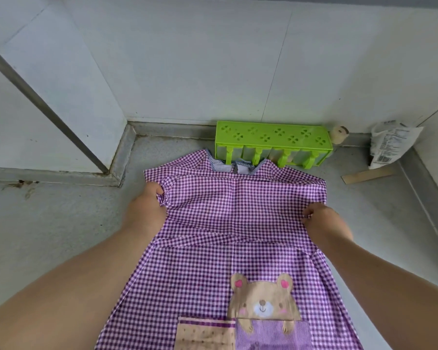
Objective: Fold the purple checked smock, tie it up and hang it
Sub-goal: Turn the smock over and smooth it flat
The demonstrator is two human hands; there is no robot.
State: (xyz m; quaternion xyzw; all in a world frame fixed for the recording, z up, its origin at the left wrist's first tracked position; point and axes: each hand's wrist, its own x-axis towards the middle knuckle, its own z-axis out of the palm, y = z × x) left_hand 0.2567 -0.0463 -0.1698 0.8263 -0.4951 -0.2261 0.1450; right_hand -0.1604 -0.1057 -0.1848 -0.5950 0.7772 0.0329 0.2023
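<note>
Right now your left hand pinches the gathered cloth at the left shoulder of the purple checked smock, fingers curled into the fabric. Your right hand grips the right edge of the smock the same way, fingertips tucked into a fold. The smock lies spread front-up on the grey floor, collar away from you, near the wall, and the hem running off the bottom of the view. On its front you can see a brown bear patch peeking over a purple pocket, with a tan patch just beside it on the left.

Just beyond the collar, a green plastic rack with clover cut-outs stands against the wall, its pegs pointing down; you cannot tell what, if anything, sits inside it. To the right, a crumpled white printed bag leans in the corner, contents hidden, with a flat wooden strip lying on the floor near it.
</note>
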